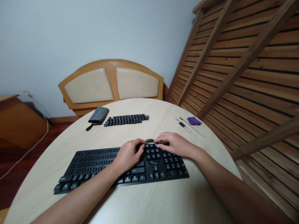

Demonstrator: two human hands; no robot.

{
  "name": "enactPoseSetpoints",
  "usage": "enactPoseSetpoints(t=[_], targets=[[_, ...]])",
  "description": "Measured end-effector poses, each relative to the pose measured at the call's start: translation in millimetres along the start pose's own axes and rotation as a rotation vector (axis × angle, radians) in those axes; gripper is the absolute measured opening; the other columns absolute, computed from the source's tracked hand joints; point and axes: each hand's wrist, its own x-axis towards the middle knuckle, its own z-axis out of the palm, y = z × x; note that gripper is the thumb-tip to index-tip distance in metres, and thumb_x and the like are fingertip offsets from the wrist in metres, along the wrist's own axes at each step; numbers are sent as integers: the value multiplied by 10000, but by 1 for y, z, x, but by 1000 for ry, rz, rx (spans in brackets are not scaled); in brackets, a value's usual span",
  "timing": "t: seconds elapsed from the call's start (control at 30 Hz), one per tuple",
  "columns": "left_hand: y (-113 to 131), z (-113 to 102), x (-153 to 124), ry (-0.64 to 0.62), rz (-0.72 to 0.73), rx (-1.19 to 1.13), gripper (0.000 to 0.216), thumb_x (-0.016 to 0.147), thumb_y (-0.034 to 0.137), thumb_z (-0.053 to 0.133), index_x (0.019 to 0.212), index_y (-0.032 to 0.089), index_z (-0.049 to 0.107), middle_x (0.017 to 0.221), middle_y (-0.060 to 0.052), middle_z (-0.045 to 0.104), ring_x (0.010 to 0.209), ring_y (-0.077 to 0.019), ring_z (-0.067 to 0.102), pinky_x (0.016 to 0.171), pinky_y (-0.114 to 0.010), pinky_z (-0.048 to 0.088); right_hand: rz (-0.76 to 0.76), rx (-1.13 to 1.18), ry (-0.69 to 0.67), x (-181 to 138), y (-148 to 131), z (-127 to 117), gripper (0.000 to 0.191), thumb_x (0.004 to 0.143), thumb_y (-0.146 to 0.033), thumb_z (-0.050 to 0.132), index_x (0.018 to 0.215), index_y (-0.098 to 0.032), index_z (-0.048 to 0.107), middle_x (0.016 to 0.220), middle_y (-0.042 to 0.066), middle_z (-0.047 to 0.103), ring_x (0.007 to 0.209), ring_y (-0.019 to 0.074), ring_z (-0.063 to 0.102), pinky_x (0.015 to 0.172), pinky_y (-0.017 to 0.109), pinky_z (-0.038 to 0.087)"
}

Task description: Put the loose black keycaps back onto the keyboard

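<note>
A black keyboard (93, 165) lies across the round pale wood table (149, 202), with many keycaps off its left half. My left hand (128, 155) rests on the keyboard's middle, fingers curled down near the top edge. My right hand (174, 144) lies over the upper right keys, its fingers pressed together at the top edge. Whether either hand grips anything small is hidden. A dark curved thing (149, 141) peeks out between the two hands behind the keyboard.
Rows of loose black keycaps (126, 119) sit at the table's far side beside a dark grey pouch (98, 115). Thin tools (183, 124) and a purple cloth (193, 121) lie at the right. A wooden slatted frame (245, 62) leans on the right; a headboard (112, 82) stands behind.
</note>
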Motion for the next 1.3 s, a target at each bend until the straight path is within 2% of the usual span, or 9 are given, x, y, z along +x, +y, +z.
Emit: enactPoseSetpoints(t=[0.27, 0.5, 0.63, 0.77, 0.9, 1.07, 1.2, 1.3], targets=[[5, -2, -1, 32, 64, 40, 245, 958, 304, 522, 1140, 199, 648, 1146, -83, 737, 1075, -271, 685, 963, -445, 529, -15, -11, -48, 0, 11, -2, 209, 981, -322, 579, 1066, -215, 737, 1048, 59, 737, 997, 205, 666, 895, 323, 489], [10, -6, -8, 5, 114, 180, 334, 946, 343, 534, 1227, 175, 598, 1261, -120, 676, 1168, -280, 638, 1030, -479, 510, 46, -8, -4, -8, 41, -17, 256, 975, -395, 572, 1060, -241, 758, 1084, 58, 739, 1004, 218, 671, 917, 345, 492], [12, -3, -13, -43, 159, 309, 534, 907, 463, 587, 1325, 132, 561, 1476, -166, 516, 1384, -342, 455, 1156, -525, 377, 115, -4, 60, -16, 62, -28, 285, 961, -440, 570, 1027, -255, 777, 1064, 52, 753, 996, 229, 684, 930, 363, 499], [11, 1, -16, -107, 151, 394, 712, 884, 613, 564, 1413, 138, 507, 1580, -177, 372, 1470, -401, 299, 1181, -606, 282, 183, -45, 133, -20, 73, -33, 279, 915, -472, 620, 930, -251, 790, 999, 42, 768, 962, 244, 699, 913, 382, 515], [9, 5, -20, -134, 153, 417, 757, 897, 661, 515, 1451, 148, 468, 1607, -170, 320, 1490, -415, 236, 1179, -626, 262, 283, -99, 194, -22, 74, -33, 287, 904, -462, 628, 1007, -241, 780, 1039, 54, 773, 979, 262, 705, 894, 378, 523], [2, 16, -24, -82, 210, 483, 783, 910, 664, 492, 1503, 161, 402, 1621, -172, 285, 1498, -428, 196, 1179, -645, 237, 420, -178, 275, -22, 73, -34, 358, 986, -421, 468, 1048, -223, 759, 1068, 72, 773, 975, 269, 710, 858, 363, 512], [-1, 21, -24, -62, 226, 513, 775, 926, 660, 465, 1516, 163, 386, 1620, -167, 292, 1499, -424, 200, 1179, -640, 235, 468, -226, 208, -20, 69, -32, 397, 1007, -427, 421, 964, -216, 755, 993, 73, 781, 917, 270, 714, 797, 350, 506], [0, 21, -25, -50, 224, 525, 753, 933, 631, 470, 1513, 157, 394, 1612, -165, 310, 1495, -422, 211, 1182, -628, 235, 476, -251, 147, -15, 60, -26, 442, 1015, -473, 396, 966, -229, 761, 1013, 75, 781, 940, 275, 712, 813, 358, 509]])
